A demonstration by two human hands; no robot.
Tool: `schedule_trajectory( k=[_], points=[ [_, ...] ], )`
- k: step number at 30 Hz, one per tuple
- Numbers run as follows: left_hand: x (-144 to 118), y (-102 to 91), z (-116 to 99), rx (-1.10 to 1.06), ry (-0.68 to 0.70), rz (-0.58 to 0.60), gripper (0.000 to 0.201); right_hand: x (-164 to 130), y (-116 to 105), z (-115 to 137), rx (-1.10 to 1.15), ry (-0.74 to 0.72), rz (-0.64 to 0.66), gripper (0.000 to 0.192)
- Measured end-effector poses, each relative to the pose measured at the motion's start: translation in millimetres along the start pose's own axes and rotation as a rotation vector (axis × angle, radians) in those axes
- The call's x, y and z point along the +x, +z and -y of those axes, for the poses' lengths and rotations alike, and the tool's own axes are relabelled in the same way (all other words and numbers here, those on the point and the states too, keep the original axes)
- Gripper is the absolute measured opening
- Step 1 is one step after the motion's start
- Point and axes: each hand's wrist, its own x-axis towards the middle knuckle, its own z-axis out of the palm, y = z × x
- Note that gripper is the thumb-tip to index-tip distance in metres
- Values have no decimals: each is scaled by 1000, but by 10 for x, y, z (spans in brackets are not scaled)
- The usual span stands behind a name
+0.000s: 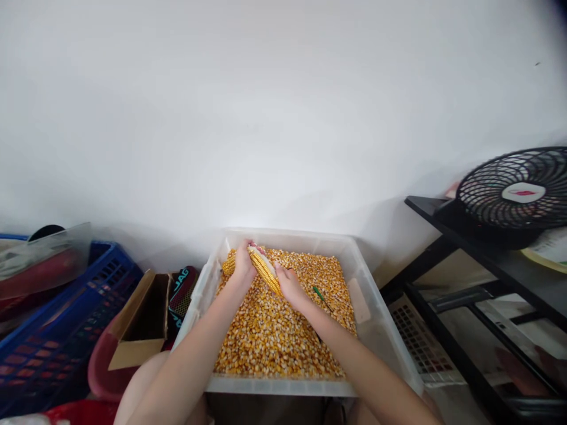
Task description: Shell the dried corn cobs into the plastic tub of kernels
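Between my two hands an ear of corn [267, 271] slants down to the right, with yellow kernel rows along one side and a pale bare strip along its top. My left hand [243, 264] is closed around its upper end. The fingers of my right hand [289, 284] close on its lower right side. Beneath them, loose corn kernels [274, 348] fill much of a translucent plastic bin [385, 307]. Another ear of corn [228, 265] lies just left of my left hand. A green-handled thin tool [318, 292] rests on the kernels to the right of my right hand.
To the left stand a blue plastic basket [57, 336], an open cardboard box [137, 348] and a red tub [104, 366]. A black rack [465, 248] at the right carries a black fan [522, 192]. Behind the bin rises a white wall [266, 118].
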Motion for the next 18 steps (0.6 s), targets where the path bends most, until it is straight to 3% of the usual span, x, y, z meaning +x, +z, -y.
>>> schedule_trajectory(
  k=[5,10,15,18],
  points=[
    [75,-32,-36,-14,-8,-23,15,-26,-45,64,76,52,197,55],
    [112,-60,-70,-32,-5,-35,15,-45,-51,45,-10,-13,110,57],
    [138,-82,-102,-36,-9,-41,16,-42,-90,58,87,52,267,53],
    [164,-99,-114,-26,1,-48,15,-46,-111,74,32,64,228,46]
  ],
)
